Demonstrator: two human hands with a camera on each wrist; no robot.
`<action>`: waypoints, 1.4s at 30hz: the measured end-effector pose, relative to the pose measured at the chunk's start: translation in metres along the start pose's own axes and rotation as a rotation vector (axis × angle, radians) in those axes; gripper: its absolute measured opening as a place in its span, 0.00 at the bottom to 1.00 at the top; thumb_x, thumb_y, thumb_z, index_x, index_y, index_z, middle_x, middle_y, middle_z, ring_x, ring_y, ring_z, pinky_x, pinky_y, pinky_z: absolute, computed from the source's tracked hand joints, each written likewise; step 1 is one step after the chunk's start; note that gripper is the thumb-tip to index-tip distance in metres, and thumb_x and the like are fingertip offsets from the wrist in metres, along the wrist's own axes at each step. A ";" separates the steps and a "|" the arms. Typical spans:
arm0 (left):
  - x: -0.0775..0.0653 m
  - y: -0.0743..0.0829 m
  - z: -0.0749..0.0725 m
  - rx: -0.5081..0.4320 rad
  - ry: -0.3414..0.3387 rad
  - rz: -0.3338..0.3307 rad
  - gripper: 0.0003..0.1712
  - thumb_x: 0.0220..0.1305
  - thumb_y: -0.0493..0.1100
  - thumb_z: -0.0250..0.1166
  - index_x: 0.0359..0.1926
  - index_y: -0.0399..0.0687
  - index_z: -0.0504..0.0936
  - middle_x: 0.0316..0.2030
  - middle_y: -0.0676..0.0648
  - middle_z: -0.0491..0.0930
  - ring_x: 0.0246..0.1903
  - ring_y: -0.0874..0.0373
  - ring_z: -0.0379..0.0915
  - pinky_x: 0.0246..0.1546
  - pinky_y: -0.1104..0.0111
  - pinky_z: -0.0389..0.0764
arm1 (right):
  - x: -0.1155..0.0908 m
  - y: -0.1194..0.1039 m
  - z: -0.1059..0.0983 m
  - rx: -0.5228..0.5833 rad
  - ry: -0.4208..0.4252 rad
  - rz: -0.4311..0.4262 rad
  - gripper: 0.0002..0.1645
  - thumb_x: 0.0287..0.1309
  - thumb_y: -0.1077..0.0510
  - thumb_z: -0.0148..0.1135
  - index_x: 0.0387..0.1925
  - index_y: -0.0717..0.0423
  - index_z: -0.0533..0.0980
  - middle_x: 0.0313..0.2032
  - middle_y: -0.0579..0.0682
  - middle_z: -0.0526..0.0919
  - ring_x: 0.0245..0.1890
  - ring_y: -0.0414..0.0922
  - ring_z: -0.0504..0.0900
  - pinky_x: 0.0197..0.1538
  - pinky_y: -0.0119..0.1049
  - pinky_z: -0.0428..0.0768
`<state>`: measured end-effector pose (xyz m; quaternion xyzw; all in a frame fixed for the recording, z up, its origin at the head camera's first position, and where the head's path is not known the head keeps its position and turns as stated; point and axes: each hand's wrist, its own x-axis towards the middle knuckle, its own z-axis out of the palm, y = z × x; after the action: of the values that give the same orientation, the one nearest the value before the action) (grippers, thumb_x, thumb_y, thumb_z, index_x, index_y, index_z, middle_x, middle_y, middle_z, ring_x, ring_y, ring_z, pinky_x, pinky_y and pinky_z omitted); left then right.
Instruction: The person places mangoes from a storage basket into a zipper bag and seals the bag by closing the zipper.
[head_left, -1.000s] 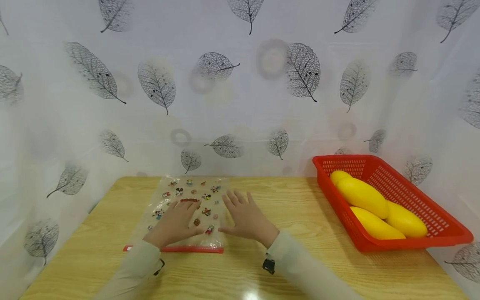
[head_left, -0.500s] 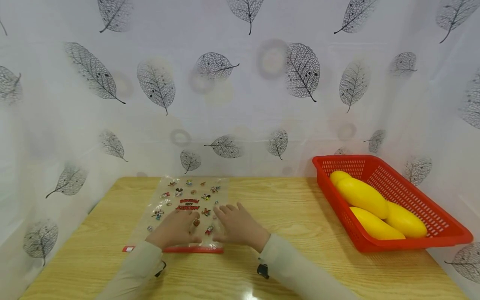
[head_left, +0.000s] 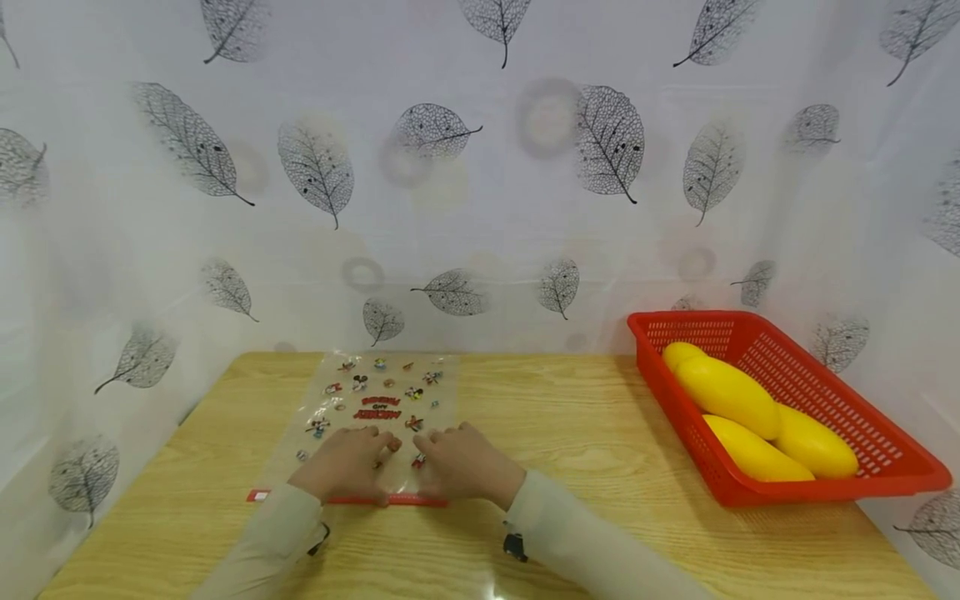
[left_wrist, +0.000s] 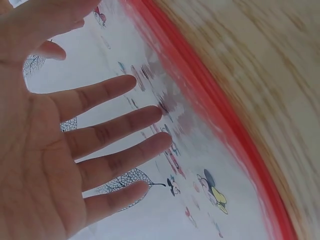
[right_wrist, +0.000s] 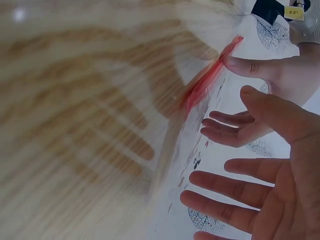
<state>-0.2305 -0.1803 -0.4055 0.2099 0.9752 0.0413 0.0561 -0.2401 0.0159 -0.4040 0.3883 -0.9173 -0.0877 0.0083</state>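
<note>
A clear zip bag [head_left: 378, 387] printed with small cartoon figures and red lettering lies flat on the wooden table, its red zip edge [head_left: 412, 500] toward me. Over the bag's near left part is my left hand [head_left: 347, 462], fingers spread and extended in the left wrist view. Its thumb [right_wrist: 245, 66] appears at the red edge in the right wrist view; contact is hard to tell. Beside it, above the near right part, my right hand [head_left: 468, 465] has its fingers extended and holds nothing. The two hands partly cover the bag.
A red plastic basket [head_left: 675, 433] with several yellow mango-like fruits [head_left: 731, 396] stands on the right. Bare wooden table [head_left: 555, 417] lies between bag and basket. A white leaf-printed curtain [head_left: 495, 208] encloses the back and sides.
Both hands have come down and back toward the bag's near red edge, the right one also leftward. More of the red lettering shows. Bag and basket have stayed put.
</note>
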 end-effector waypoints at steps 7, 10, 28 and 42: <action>0.003 0.001 0.002 0.013 -0.011 -0.009 0.41 0.32 0.61 0.75 0.52 0.50 0.77 0.42 0.49 0.80 0.44 0.50 0.76 0.51 0.50 0.73 | 0.002 -0.003 0.000 -0.051 0.004 -0.041 0.30 0.53 0.31 0.54 0.51 0.42 0.76 0.44 0.45 0.83 0.41 0.40 0.82 0.44 0.39 0.78; 0.004 0.002 0.003 0.001 -0.011 -0.014 0.40 0.33 0.60 0.75 0.51 0.50 0.78 0.40 0.50 0.79 0.43 0.51 0.75 0.50 0.51 0.74 | 0.001 -0.003 0.000 -0.042 0.017 -0.053 0.25 0.50 0.33 0.58 0.44 0.41 0.80 0.38 0.42 0.84 0.37 0.38 0.81 0.41 0.38 0.78; 0.006 0.012 0.002 0.000 -0.013 0.024 0.43 0.35 0.61 0.73 0.55 0.49 0.76 0.40 0.48 0.77 0.40 0.53 0.72 0.47 0.50 0.73 | -0.003 -0.001 0.004 -0.086 0.034 -0.102 0.18 0.45 0.35 0.66 0.27 0.43 0.77 0.27 0.39 0.80 0.23 0.34 0.73 0.26 0.30 0.73; 0.006 0.015 0.001 -0.019 -0.037 0.025 0.41 0.36 0.60 0.74 0.53 0.49 0.77 0.38 0.49 0.75 0.37 0.54 0.72 0.43 0.54 0.76 | -0.008 0.005 0.002 -0.026 0.052 -0.123 0.10 0.47 0.46 0.66 0.23 0.44 0.74 0.20 0.37 0.75 0.17 0.33 0.62 0.19 0.26 0.62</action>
<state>-0.2296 -0.1642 -0.4050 0.2221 0.9709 0.0473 0.0758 -0.2375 0.0253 -0.4045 0.4462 -0.8899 -0.0899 0.0318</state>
